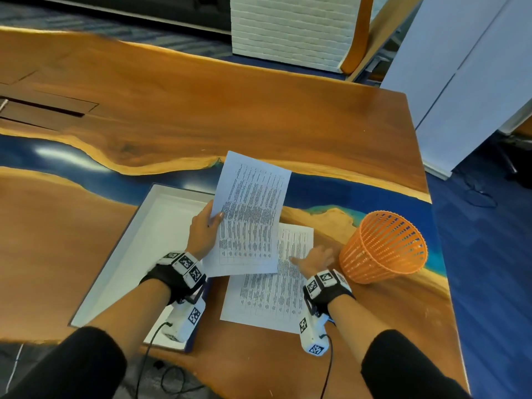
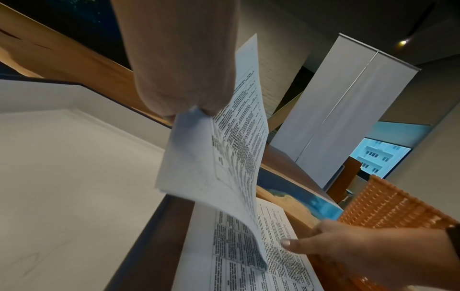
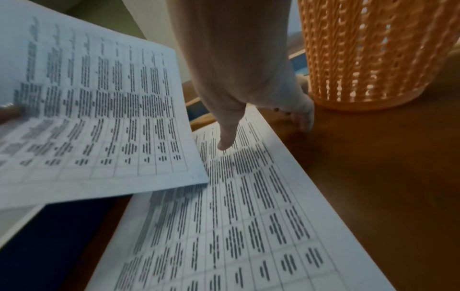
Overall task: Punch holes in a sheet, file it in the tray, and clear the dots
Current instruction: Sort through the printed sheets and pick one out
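My left hand (image 1: 207,226) pinches the left edge of a printed sheet (image 1: 250,217) and holds it lifted and tilted above the table, its left edge over the white tray (image 1: 126,249). In the left wrist view the lifted sheet (image 2: 224,149) curves down from my fingers. A second printed sheet (image 1: 276,289) lies flat on the wood beside the tray. My right hand (image 1: 313,259) is spread at that flat sheet's right edge, its thumb (image 3: 227,135) over the flat sheet (image 3: 248,226), fingers on the wood near the basket. No hole punch is in view.
An orange slatted waste basket (image 1: 384,246) stands just right of my right hand, close to the table's right edge (image 1: 440,254). The tray's dark blue rim (image 3: 49,236) lies between the two sheets. A white brick-pattern block (image 1: 290,30) stands beyond the far side.
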Demonstrator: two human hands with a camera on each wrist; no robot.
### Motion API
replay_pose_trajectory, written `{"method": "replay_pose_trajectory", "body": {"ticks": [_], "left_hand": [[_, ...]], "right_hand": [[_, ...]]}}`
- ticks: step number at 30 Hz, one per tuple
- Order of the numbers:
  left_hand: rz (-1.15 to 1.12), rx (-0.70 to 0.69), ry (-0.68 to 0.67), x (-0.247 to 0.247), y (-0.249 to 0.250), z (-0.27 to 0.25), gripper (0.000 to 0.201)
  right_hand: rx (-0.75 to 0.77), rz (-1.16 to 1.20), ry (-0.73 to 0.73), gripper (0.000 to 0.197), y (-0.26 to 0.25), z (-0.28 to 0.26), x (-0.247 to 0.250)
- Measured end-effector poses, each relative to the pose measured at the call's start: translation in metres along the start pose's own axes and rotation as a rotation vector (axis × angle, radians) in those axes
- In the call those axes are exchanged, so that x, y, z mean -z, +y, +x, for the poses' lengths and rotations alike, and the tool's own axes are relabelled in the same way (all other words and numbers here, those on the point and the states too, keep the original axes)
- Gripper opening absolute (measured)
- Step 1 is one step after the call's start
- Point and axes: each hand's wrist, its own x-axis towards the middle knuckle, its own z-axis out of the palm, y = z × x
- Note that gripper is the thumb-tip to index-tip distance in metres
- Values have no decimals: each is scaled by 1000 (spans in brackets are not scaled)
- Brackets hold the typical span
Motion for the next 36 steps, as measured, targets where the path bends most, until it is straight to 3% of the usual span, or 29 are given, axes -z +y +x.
{"method": "replay_pose_trajectory", "body": {"ticks": [2,6,11,17,19,21,24,27,30,33,36], "left_hand": [[7,16,5,4,-5,-1,31],[15,48,14,9,-13,-1,32],[28,73,21,9,-12,-4,27],[-1,81,37,11,-3,-8,32],[-12,75,31,12,0,-9,33],[-9,80,28,13,1,-10,33],[6,96,40,13,0,-13,34],[23,125,62,12,-3,-14,35],[79,179,67,12,-11,-17,34],[116,230,79,11,-21,-17,35],[81,250,69,9,-15,-15,39]], "right_hand": [[-73,-84,13,97,-2,-6,-9],[-127,-42,83,98,-15,-9,-26],[-115,160,51,65,-22,-8,-24],[-29,270,-40,66,-7,-11,-20],[31,303,-23,40,1,-8,-13],[142,378,20,6,3,-10,-1],[196,516,239,16,-4,-13,19],[290,490,491,17,-17,-17,57],[418,562,630,16,-25,-18,93],[519,738,661,18,-32,-17,119],[540,918,546,22,-40,-16,137]]}}
